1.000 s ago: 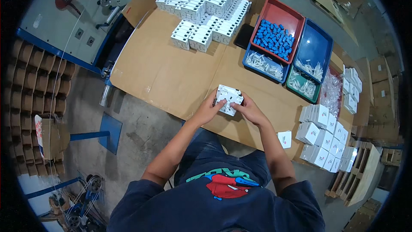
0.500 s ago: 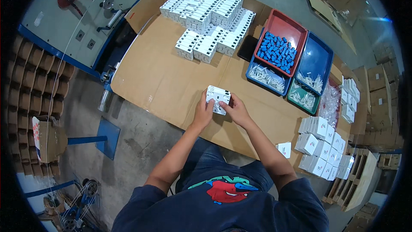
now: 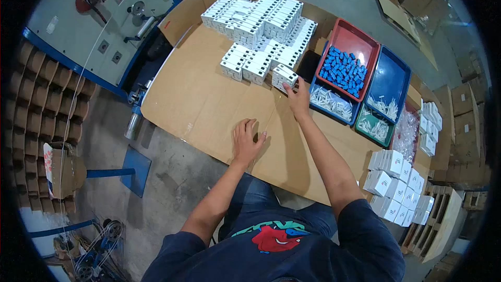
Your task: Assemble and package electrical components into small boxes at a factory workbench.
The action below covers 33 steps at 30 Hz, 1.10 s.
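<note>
White box [image 3: 283,76] is pinched in my right hand [image 3: 298,98] beside the far stack [image 3: 282,16]; I judge this as placing, next needing gentle release. My left hand [image 3: 247,142] is spread, empty.

From where I stand, the clearest print is on the person's dark shirt [image 3: 323,258]: green lettering [image 3: 282,225] bends across the chest above a red and blue picture, partly lost in the folds. On the table's right side, the piled white boxes [image 3: 397,190] carry a small logo-like mark in red and dark ink, with print too tiny to read. Beyond them, brown cartons [image 3: 463,141] on the right bear pale labels, also unreadable. On the left, a cardboard box [image 3: 70,173] shows red print on its pale side. A pale sticker [image 3: 52,25] sits on the grey machine panel [image 3: 78,36] at far left, its text illegible.
</note>
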{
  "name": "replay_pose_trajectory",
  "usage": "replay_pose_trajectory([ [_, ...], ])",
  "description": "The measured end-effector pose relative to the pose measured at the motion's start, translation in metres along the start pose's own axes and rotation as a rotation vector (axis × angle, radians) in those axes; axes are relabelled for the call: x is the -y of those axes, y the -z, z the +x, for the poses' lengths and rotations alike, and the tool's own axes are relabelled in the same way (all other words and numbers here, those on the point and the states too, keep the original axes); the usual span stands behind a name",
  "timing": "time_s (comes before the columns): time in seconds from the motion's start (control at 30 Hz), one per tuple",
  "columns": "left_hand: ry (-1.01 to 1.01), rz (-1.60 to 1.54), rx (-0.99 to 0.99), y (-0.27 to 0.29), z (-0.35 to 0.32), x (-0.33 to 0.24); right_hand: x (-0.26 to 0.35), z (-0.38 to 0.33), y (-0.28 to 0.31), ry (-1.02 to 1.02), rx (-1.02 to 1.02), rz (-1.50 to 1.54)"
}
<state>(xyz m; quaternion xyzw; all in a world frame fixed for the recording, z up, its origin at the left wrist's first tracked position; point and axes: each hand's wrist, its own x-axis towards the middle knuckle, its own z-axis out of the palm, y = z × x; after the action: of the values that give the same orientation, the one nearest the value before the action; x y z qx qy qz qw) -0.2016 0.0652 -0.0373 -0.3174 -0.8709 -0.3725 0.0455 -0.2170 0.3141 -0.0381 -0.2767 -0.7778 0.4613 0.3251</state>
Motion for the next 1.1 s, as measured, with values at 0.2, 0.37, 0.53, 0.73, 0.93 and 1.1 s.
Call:
replay_pose_trajectory([
  [0.2, -0.028, 0.042, 0.029, -0.004, 0.000, -0.001, -0.023, 0.012, -0.014, 0.067, -0.028, 0.030],
  [0.37, -0.008, 0.060, 0.031, -0.004, 0.000, 0.001, -0.023, 0.012, -0.022, 0.148, -0.104, -0.145],
  [0.53, -0.009, 0.076, 0.040, -0.003, 0.002, 0.001, -0.013, 0.015, -0.027, 0.108, -0.113, -0.172],
  [0.73, -0.013, 0.070, 0.048, -0.003, 0.005, -0.006, -0.021, 0.020, -0.035, 0.128, -0.172, -0.158],
  [0.93, -0.013, 0.080, 0.043, -0.003, 0.003, -0.006, -0.013, 0.018, -0.036, 0.061, -0.156, -0.101],
  [1.1, -0.012, 0.079, 0.053, -0.004, 0.004, -0.007, -0.005, 0.008, -0.029, 0.059, -0.178, -0.087],
])
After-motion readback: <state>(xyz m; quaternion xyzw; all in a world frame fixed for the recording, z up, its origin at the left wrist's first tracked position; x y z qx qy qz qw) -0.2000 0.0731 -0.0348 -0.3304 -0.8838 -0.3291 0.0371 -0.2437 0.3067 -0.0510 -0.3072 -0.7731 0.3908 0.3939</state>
